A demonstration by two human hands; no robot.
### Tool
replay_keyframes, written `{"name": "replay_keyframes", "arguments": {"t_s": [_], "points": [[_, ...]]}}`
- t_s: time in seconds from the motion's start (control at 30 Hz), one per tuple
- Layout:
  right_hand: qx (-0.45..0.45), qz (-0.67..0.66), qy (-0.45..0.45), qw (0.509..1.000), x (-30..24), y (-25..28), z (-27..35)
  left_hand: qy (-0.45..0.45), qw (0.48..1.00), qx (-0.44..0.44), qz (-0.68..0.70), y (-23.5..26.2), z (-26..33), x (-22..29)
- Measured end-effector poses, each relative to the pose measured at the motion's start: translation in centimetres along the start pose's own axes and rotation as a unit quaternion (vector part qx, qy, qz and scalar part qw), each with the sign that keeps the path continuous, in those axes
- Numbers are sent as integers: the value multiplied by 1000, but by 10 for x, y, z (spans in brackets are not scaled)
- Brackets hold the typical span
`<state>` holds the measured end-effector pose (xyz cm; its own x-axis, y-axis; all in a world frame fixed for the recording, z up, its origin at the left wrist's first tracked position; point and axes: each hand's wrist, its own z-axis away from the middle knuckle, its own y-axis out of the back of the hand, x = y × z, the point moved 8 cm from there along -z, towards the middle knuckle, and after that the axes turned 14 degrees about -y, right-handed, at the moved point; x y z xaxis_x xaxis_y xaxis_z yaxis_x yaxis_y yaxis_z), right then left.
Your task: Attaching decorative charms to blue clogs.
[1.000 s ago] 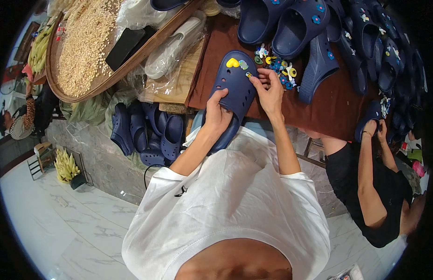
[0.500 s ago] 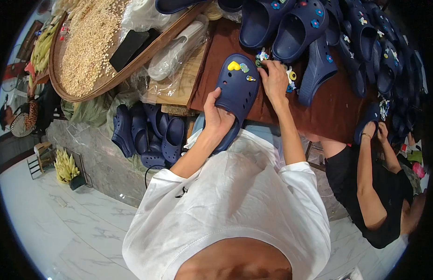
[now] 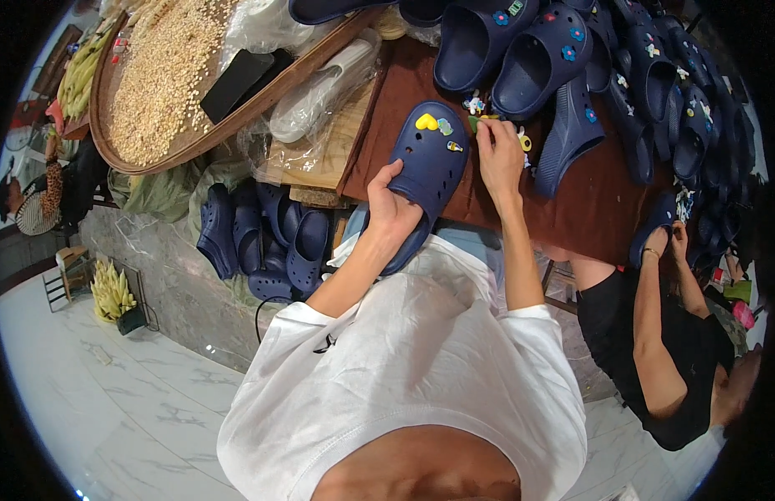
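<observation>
Left hand [image 3: 394,213] has a firm grip on the navy clog [image 3: 441,171], thumb on top, fingers inside the opening, held toe-far at the near edge of the brown cloth [image 3: 600,221]. Yellow heart charm [image 3: 427,122] up on the toe! To its right, the right hand [image 3: 499,159] bends its fingertips into the loose charms [image 3: 525,142]; can't tell whether they've gripped one. Finished-looking decorated clogs [image 3: 547,54] crowd the far right.
</observation>
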<state>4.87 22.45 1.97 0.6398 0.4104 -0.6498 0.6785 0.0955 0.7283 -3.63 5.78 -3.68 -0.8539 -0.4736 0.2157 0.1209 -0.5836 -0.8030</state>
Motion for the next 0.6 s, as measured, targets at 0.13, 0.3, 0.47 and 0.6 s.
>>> {"name": "replay_keyframes", "arguments": {"t_s": [0.13,0.3,0.47,0.6], "points": [[-72,-125,-22,989,-31,18,15,25,1000,-4,8,-11,8,-4],[-164,-158,-16,974,-57,6,28,18,999,-32,-16,-17,14,-8],[-149,-205,-60,966,-54,6,27,-21,996,-45,-78,-18,19,-4],[-142,-234,-59,960,-48,1,30,-24,994,-52,-89,-15,19,-6]]}}
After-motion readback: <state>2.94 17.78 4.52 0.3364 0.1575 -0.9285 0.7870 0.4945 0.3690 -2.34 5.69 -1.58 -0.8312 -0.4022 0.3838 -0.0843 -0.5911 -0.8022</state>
